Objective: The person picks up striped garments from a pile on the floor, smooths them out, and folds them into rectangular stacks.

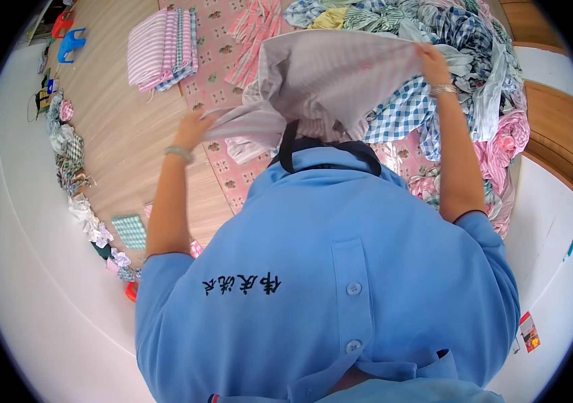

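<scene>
In the head view, held a striped cloth (340, 70) spread over the pink patterned mat (210, 60), clamped in left hand (194, 129) and, well apart, right hand (431, 64), near a blue checked cloth (402, 113) and a fabric heap (466, 33)

stool (71, 46), seemingly on floor (115, 121), left of folded stack (152, 50)

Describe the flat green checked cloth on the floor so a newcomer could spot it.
On the wood-look floor, a curving row of crumpled cloths follows the white wall on the person's left. Just inside that row sits the green-and-white checked cloth. It lies flat and squarish, while its neighbours are bunched.
</scene>
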The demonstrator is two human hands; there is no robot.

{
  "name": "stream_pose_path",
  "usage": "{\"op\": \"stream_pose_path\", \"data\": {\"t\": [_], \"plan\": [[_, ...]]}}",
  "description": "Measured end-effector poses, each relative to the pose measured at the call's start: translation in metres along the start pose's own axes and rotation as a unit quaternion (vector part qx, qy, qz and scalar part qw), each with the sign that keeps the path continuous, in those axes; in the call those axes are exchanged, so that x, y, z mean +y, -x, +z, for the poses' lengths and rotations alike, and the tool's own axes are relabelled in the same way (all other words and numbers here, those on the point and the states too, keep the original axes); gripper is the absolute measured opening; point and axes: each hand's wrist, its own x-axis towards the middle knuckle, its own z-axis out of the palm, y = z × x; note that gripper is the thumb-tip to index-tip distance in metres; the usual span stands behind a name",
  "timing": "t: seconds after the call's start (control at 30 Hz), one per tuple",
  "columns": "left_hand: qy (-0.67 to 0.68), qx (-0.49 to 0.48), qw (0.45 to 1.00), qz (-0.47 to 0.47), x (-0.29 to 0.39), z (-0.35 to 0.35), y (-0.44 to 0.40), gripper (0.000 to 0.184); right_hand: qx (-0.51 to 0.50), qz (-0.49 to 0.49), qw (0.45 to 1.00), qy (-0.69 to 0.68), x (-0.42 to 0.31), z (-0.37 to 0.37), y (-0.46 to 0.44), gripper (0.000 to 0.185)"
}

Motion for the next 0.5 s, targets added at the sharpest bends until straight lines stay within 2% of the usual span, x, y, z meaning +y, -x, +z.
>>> {"op": "stream_pose_path", "data": {"t": [0.03, 0.07, 0.1, 0.13, 0.17, 0.2, 0.23, 0.27, 0.3, 0.33, 0.37, 0.4, 0.43, 0.5], "plan": [[-0.007, 0.034, 0.999, -0.008, -0.032, -0.014, 0.01, 0.027, 0.007, -0.18, 0.954, 0.24, 0.002, -0.051, 0.004, 0.028], [-0.101, 0.07, 0.992, -0.009, -0.074, -0.035, 0.019, 0.025, 0.078, -0.055, 0.975, 0.199, -0.004, -0.096, 0.015, 0.03], [-0.127, 0.099, 0.986, -0.049, -0.109, -0.062, 0.037, 0.024, 0.098, -0.128, 0.98, 0.117, 0.043, -0.169, 0.017, 0.031], [-0.14, 0.179, 0.972, -0.055, -0.167, -0.084, 0.055, 0.024, 0.14, -0.023, 0.99, -0.011, 0.003, -0.205, 0.048, 0.03], [-0.184, 0.295, 0.935, -0.066, -0.223, -0.107, 0.084, 0.024, 0.208, -0.024, 0.94, 0.269, -0.018, -0.248, 0.076, 0.029], [-0.217, 0.299, 0.916, -0.156, -0.241, -0.141, 0.12, 0.03, 0.28, -0.04, 0.954, 0.102, 0.041, -0.352, 0.089, 0.03], [-0.104, 0.364, 0.893, -0.244, -0.222, -0.165, 0.16, 0.034, 0.302, -0.067, 0.935, 0.175, 0.057, -0.434, 0.123, 0.033], [-0.152, 0.451, 0.853, -0.215, -0.256, -0.18, 0.197, 0.034, 0.374, -0.003, 0.895, 0.242, 0.037, -0.482, 0.157, 0.031], [0.105, 0.533, 0.767, -0.341, -0.201, -0.184, 0.213, 0.036, 0.423, 0.052, 0.858, 0.286, 0.024, -0.507, 0.175, 0.029], [0.093, 0.583, 0.698, -0.404, -0.245, -0.191, 0.232, 0.038, 0.45, 0.091, 0.832, 0.311, 0.013, -0.515, 0.184, 0.026], [0.074, 0.615, 0.658, -0.428, -0.256, -0.203, 0.238, 0.036, 0.465, 0.114, 0.815, 0.326, 0.008, -0.518, 0.19, 0.024], [0.025, 0.62, 0.675, -0.399, -0.247, -0.212, 0.223, 0.034, 0.462, 0.118, 0.813, 0.335, 0.008, -0.512, 0.182, 0.022], [-0.024, 0.618, 0.716, -0.325, -0.227, -0.22, 0.196, 0.031, 0.444, 0.106, 0.823, 0.339, 0.007, -0.493, 0.166, 0.021], [-0.036, 0.582, 0.803, -0.12, -0.155, -0.227, 0.119, 0.027, 0.382, 0.05, 0.853, 0.353, 0.001, -0.427, 0.118, 0.017]]}}
